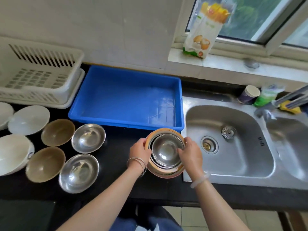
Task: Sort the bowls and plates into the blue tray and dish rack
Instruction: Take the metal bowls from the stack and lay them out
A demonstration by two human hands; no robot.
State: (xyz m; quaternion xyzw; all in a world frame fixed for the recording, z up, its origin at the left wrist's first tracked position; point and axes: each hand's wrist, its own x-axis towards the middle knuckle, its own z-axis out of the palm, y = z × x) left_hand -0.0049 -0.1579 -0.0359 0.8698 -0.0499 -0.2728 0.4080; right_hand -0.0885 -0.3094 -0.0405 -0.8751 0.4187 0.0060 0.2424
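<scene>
A stack of steel bowls (pixel 165 150) sits nested inside an orange-rimmed bowl (pixel 164 174) on the black counter, just in front of the blue tray (pixel 103 117). My left hand (pixel 140 151) grips the stack's left rim and my right hand (pixel 190 154) grips its right rim. The blue tray holds nothing. At the far left stands the white dish rack (pixel 41 77), also with nothing in it. Two steel bowls (pixel 88 138) (pixel 79 173), two brown bowls (pixel 58 132) (pixel 45 164) and white bowls (pixel 28 120) (pixel 14 154) lie spread on the counter's left side.
A steel double sink (pixel 233 147) lies right of the stack, its faucet (pixel 290 97) at the far right. A cup (pixel 249 95), a green bottle (pixel 265 95) and a yellow sponge (pixel 290 109) stand behind it. A food bag (pixel 205 30) leans on the windowsill.
</scene>
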